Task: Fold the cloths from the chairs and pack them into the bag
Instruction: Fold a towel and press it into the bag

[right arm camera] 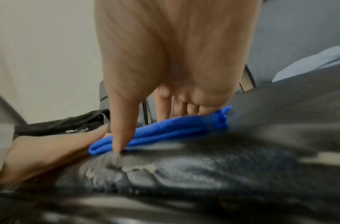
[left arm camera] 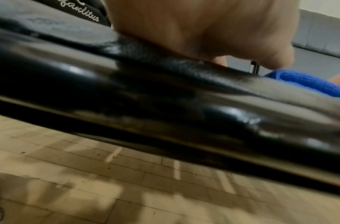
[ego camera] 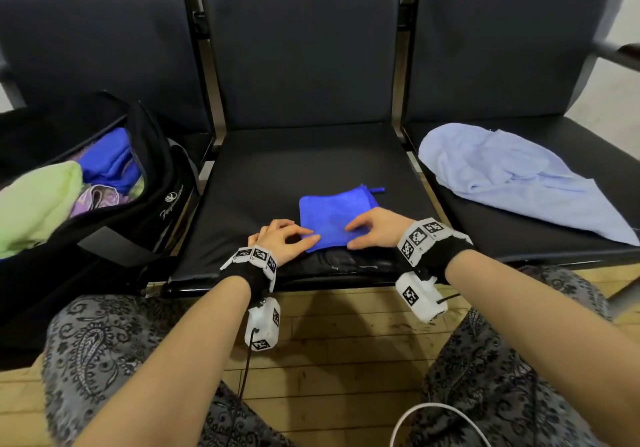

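A folded blue cloth point(ego camera: 337, 216) point(right arm camera: 174, 128) lies on the middle chair's seat point(ego camera: 277, 169), near its front edge. My left hand point(ego camera: 306, 235) point(left arm camera: 203, 30) pinches the cloth's near left corner between thumb and curled fingers. My right hand point(ego camera: 349, 237) point(right arm camera: 153, 128) rests on the cloth's near right part, its fingers fairly straight on top and its thumb pressing at the near edge. The open black bag point(ego camera: 145, 204) stands on the left chair and holds green, blue and purple cloths. A crumpled light blue cloth point(ego camera: 512, 179) lies on the right chair.
The three dark chairs stand in a row with metal frames between the seats. The middle seat's front edge point(left arm camera: 165, 94) is worn and shiny. Below are a wooden floor point(ego camera: 346, 342), my patterned trouser legs and a white cable point(ego camera: 415, 412).
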The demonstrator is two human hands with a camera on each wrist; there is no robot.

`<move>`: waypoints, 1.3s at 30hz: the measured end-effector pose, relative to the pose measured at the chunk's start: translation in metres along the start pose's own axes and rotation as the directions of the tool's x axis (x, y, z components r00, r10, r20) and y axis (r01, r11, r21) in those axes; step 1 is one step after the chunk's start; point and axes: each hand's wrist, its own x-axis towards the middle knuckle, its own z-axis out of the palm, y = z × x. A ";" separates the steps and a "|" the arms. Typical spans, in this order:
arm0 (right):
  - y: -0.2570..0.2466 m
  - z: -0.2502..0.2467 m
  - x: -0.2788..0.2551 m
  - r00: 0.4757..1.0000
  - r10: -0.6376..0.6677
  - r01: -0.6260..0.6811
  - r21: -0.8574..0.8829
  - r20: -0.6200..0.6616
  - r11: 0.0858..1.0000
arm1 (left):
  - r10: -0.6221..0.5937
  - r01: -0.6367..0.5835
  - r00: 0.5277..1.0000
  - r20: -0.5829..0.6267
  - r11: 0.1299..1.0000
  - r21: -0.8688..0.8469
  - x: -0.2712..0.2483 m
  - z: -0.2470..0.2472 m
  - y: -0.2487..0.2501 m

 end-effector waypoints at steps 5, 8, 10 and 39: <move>0.008 0.012 -0.012 0.991 -0.053 0.047 -0.051 -0.121 0.998 | 0.110 -0.116 0.983 -0.147 0.993 -0.032 -0.002 0.007 -0.006; 0.011 0.016 -0.014 0.975 -0.077 0.063 -0.076 -0.210 0.995 | 0.149 -0.157 0.977 -0.152 0.987 -0.041 -0.002 0.007 -0.006; 0.012 0.019 -0.014 0.968 -0.086 0.070 -0.075 -0.237 0.995 | 0.195 -0.199 0.971 -0.140 0.980 -0.013 -0.005 0.008 -0.007; 0.026 0.014 0.018 0.914 0.192 -0.018 0.437 -0.359 0.899 | -0.080 -0.025 0.964 -0.254 0.923 -0.384 0.017 0.012 -0.008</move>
